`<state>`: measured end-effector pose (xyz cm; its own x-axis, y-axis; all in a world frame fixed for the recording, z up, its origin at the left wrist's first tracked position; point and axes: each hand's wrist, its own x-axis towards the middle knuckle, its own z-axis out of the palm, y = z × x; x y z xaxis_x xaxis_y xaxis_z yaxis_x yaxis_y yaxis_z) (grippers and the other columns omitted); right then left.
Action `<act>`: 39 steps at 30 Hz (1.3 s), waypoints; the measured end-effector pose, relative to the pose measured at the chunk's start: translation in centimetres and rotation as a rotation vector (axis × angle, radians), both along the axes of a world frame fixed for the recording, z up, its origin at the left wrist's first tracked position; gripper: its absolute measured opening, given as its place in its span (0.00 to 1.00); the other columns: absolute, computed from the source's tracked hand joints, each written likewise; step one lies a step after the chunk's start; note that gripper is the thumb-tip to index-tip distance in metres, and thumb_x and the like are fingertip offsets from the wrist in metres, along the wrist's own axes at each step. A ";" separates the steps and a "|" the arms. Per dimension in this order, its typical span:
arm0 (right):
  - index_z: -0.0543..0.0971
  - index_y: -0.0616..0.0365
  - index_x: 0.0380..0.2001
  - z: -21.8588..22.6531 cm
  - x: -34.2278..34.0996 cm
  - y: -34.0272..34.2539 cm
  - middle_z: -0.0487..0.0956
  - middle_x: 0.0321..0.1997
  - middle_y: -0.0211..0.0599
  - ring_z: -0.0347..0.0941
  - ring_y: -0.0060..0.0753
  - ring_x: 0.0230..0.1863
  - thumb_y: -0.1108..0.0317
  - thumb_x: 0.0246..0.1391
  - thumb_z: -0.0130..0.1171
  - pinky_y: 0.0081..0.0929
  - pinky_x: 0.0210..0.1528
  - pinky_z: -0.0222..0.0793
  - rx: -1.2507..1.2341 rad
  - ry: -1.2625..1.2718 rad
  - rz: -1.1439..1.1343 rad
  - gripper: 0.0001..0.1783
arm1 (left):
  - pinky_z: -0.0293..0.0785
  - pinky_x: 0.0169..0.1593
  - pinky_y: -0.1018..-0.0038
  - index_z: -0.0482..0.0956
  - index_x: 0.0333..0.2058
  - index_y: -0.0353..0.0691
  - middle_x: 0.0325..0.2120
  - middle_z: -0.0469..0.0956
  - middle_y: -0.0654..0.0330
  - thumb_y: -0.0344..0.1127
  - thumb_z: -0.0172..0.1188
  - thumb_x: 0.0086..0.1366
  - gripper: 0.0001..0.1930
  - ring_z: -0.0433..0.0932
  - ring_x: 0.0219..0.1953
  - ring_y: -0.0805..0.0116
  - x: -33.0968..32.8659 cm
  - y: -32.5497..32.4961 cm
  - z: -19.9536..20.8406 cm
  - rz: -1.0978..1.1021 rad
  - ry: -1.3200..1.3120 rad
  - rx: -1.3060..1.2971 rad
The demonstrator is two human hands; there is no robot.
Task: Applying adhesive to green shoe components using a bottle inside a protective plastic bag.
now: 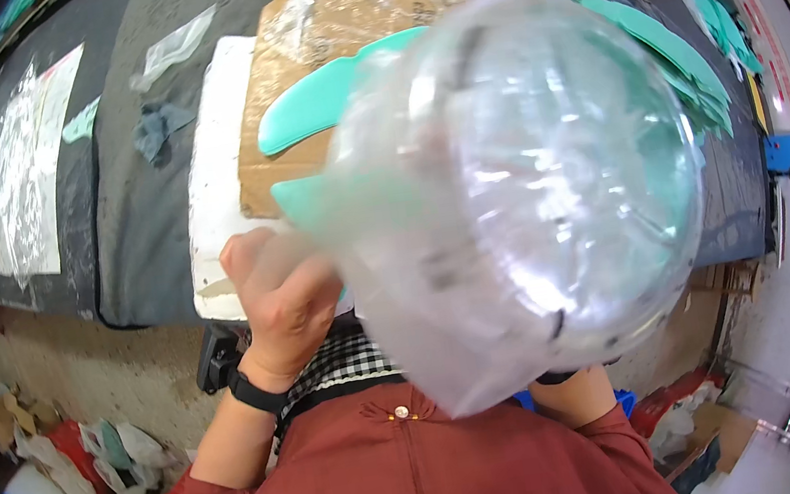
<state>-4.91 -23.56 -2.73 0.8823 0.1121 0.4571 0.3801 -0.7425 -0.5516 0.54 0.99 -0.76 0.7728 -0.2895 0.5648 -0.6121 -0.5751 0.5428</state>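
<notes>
A large, clear, round plastic container (pixel 575 161) with a ribbed, shiny end fills the middle right, close in front of me. Cloudy plastic film (pixel 422 294) spreads from its left side and is smeared by motion. My left hand (pixel 285 288) has curled fingers at the film's left, above the front edge of the table; the fingertips are blurred, and what they hold cannot be made out. Only the forearm of my right hand shows below the container; the hand is hidden behind it. Teal flat cut pieces (pixel 314 105) lie on cardboard (pixel 256 181) beyond my left hand.
A fanned stack of teal pieces (pixel 676 56) lies at the right of the dark-covered table (pixel 134 223). Crumpled clear plastic (pixel 321 5) covers the cardboard. A grey rag (pixel 159 131) and a plastic-covered sheet (pixel 42 175) lie left. Bags (pixel 126 452) stand on the floor.
</notes>
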 end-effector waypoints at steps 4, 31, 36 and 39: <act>0.77 0.68 0.51 7.9 4.4 -7.3 0.81 0.48 0.48 0.78 0.48 0.49 0.71 0.54 0.67 0.49 0.56 0.70 -0.700 -0.235 -0.245 0.22 | 0.60 0.50 0.64 0.85 0.34 0.50 0.33 0.78 0.67 0.26 0.70 0.44 0.16 0.70 0.39 0.61 -0.7 -0.4 0.0 0.071 0.039 0.091; 0.81 0.64 0.33 10.3 8.2 8.0 0.83 0.30 0.45 0.81 0.45 0.31 0.74 0.43 0.70 0.34 0.35 0.75 0.381 0.070 0.207 0.12 | 0.63 0.50 0.59 0.80 0.38 0.41 0.37 0.77 0.58 0.44 0.74 0.48 0.21 0.72 0.43 0.55 0.2 -0.2 0.1 0.168 0.656 -0.364; 0.82 0.64 0.31 10.9 9.0 6.3 0.85 0.31 0.42 0.83 0.35 0.31 0.75 0.43 0.71 0.31 0.35 0.77 0.436 0.193 0.049 0.10 | 0.64 0.46 0.60 0.80 0.36 0.42 0.33 0.78 0.59 0.46 0.75 0.45 0.22 0.73 0.40 0.55 0.4 -0.2 0.0 0.273 0.237 -0.153; 0.81 0.66 0.33 10.5 8.5 9.1 0.85 0.31 0.43 0.82 0.35 0.31 0.76 0.43 0.69 0.31 0.35 0.76 0.401 0.093 0.179 0.12 | 0.65 0.45 0.60 0.80 0.37 0.42 0.35 0.78 0.59 0.43 0.75 0.45 0.21 0.73 0.40 0.54 -1.0 -0.3 -4.2 0.196 0.426 -0.226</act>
<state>3.54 -14.41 7.77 0.9048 0.0966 0.4147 0.4178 -0.3901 -0.8205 -0.47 0.65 -4.91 0.9753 -0.0234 0.2197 -0.2021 -0.4960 0.8445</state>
